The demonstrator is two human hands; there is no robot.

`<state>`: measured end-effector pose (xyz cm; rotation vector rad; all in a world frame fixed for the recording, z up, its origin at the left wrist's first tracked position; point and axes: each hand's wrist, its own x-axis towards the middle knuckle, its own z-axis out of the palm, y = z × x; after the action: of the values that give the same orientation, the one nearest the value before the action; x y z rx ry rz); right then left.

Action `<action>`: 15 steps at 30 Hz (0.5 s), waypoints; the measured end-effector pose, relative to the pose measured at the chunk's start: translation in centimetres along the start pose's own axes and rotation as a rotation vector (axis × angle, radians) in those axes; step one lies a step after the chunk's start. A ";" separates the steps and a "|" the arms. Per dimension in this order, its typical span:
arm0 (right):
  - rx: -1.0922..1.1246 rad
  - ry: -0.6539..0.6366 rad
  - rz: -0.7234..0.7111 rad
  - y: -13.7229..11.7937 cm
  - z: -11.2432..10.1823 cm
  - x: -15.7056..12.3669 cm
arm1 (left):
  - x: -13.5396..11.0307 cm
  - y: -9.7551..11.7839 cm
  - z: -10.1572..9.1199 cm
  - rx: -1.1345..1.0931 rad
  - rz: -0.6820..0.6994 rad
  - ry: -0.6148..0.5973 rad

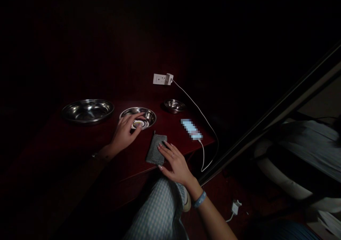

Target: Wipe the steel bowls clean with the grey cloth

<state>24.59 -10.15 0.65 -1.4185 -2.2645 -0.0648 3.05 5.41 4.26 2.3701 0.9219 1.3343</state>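
A shiny steel bowl [149, 115] with a round pale patch at its bottom stands on the dark red table. Over its near left rim reaches my left hand [125, 131], open, thumb apart from the fingers; whether the fingertips touch the steel I cannot tell. In front of the bowl, close to the table edge, a grey knitted-looking cloth pad [155, 151] with a small loop at one corner lies flat. My right hand [177, 167] is open, its fingers resting on the pad's right side and its thumb at the lower edge.
A wide steel dish [89, 117] sits at the left, a small steel bowl [174, 106] at the back right. A phone with a blurred screen [191, 129] lies near the right edge, its white cable [198, 108] running to a wall socket [160, 79]. Another white plug [236, 207] is low at right.
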 end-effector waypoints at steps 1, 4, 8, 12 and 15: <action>0.003 0.011 0.009 -0.1 0.2 -0.3 | 0.1 -0.3 -0.1 0.048 -0.051 0.070; 0.016 0.043 0.040 -0.5 0.6 -1.0 | 0.3 -1.4 0.3 0.112 -0.202 0.184; 0.007 0.064 0.056 -1.3 0.5 -0.8 | 0.5 -3.5 1.4 0.078 -0.339 0.220; -0.042 0.055 0.039 -2.4 0.3 0.0 | 0.6 -5.6 2.5 -0.102 -0.385 0.268; -0.065 0.031 0.029 -2.9 0.7 0.4 | 0.7 -7.4 3.2 -0.282 -0.495 0.271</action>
<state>21.73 -10.94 0.79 -1.4731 -2.2345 -0.1514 3.06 11.71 -0.79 1.6370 1.2025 1.4735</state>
